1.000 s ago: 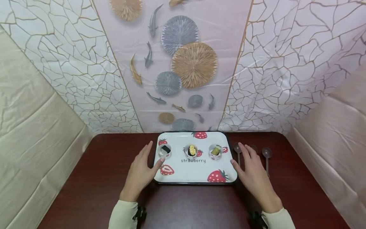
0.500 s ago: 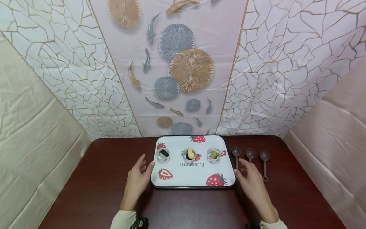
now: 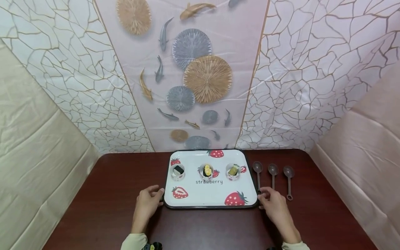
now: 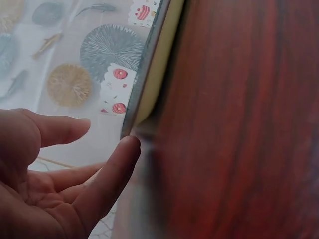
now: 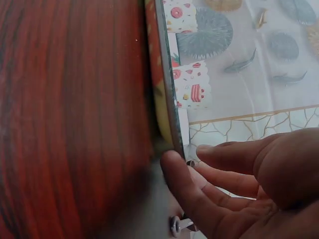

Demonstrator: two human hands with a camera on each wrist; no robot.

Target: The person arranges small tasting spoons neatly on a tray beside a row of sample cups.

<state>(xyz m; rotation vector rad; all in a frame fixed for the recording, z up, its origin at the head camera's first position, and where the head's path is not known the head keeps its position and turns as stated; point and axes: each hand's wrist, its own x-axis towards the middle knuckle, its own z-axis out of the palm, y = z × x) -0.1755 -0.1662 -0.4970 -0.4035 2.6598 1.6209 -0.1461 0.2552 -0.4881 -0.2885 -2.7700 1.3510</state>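
A white tray [image 3: 200,194] with a dark rim, strawberry prints and the word "strawberry" lies on the table. On it stand three small patterned cups in a row: the left cup [image 3: 177,177] holds a black-and-white rice-ball-like piece, the middle cup [image 3: 206,177] a yellow-topped sushi-like piece, the right cup [image 3: 232,177] a green-yellow piece. My left hand [image 3: 147,203] is at the tray's left side near the front corner, one fingertip at the rim and the thumb apart from it. Likewise, my right hand [image 3: 275,205] has a fingertip at the right front corner, thumb spread above.
Right of the tray, three grey-brown spoons lie side by side: a left spoon [image 3: 257,170], a middle spoon [image 3: 273,170] and a right spoon [image 3: 289,177]. The right hand is beside their handles. A patterned cloth [image 3: 200,114] hangs behind the dark red-brown table [image 3: 103,194].
Both hands have come down from above the tray's sides to its front corners, fingers drawing in toward the rim. The spoons show more fully now. The view has tilted up slightly.
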